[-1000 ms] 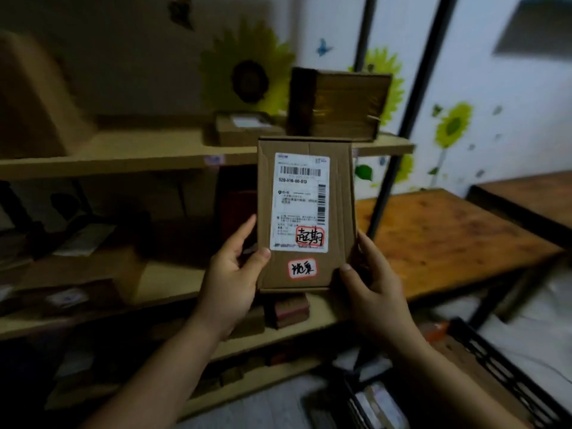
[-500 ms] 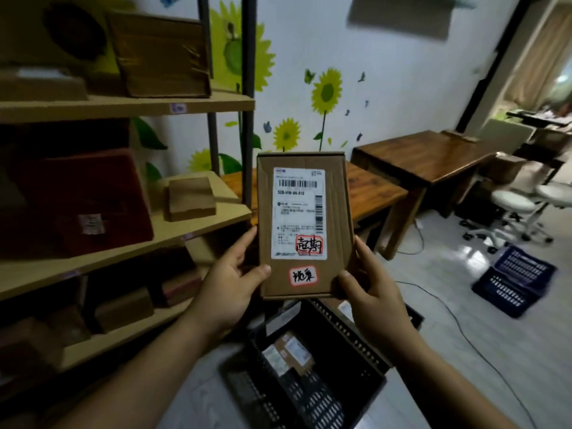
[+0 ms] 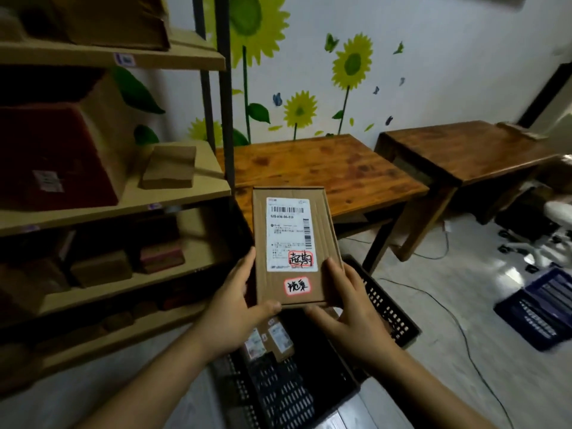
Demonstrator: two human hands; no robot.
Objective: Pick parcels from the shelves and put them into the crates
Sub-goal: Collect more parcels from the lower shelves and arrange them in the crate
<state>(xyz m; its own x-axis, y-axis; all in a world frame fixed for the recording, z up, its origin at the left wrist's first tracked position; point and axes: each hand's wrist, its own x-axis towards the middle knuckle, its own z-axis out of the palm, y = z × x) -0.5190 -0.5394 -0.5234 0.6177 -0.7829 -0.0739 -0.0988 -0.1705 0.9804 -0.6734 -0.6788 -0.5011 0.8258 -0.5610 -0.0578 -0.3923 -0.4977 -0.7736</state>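
Parcel in hand: a flat cardboard parcel with a white shipping label and two red-edged stickers is held upright, label toward the camera, just above the black crate on the floor.
Done so far: the crate already has at least two labelled parcels lying on its bottom, so I judge that part of the work is finished.
Left to do: this parcel is not yet inside the crate; many boxes are on the shelves at the left, so the task seems far from its end.
Left hand: it grips the lower left edge, fingers behind the parcel, thumb at the bottom corner.
Right hand: it grips the lower right edge, fingers curled over the front, moderately closed.
Other crate: a blue crate stands well apart at the right; what it contains I cannot tell.
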